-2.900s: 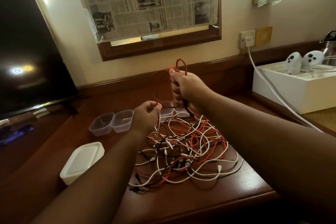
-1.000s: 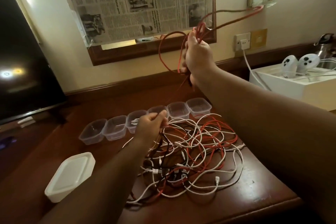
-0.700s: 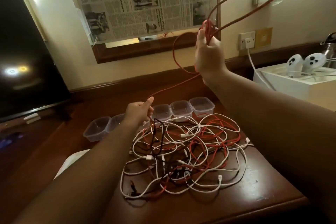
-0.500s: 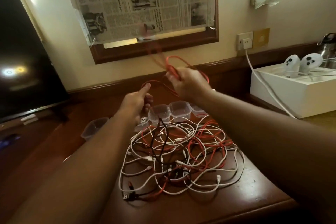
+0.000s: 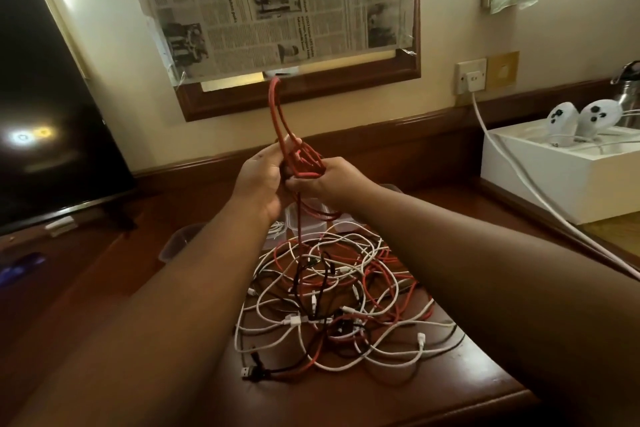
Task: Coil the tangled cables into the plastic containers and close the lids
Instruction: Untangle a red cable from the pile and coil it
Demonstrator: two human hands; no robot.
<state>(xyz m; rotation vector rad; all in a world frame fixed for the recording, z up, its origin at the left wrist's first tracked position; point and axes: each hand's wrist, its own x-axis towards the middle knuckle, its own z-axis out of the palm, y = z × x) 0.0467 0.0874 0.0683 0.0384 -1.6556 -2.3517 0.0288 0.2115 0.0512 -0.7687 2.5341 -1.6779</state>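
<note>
Head view looks down on both hands raised together above the far middle of the wooden table [image 5: 485,388], working one red cable [image 5: 277,107]. By my reading the step in hand is the coiling of this first cable: several loops are gathered between the hands, one tall loop stands up above them, and a strand hangs straight down into the tangled cables [image 5: 339,302] heaped near the table's right front corner.

The left hand [image 5: 258,180] has its fingers curled round the gathered loops. The right hand [image 5: 329,177] closes on the same bundle from the other side, fingers bent round it.

The plastic containers [image 5: 304,222] sit along the far edge, mostly hidden behind the forearms; one [image 5: 176,243] shows left of the left arm. No lid is in view.

Next, I judge, the hanging tail must be drawn free of the heap and wound in, then the coil pressed into a container
</note>
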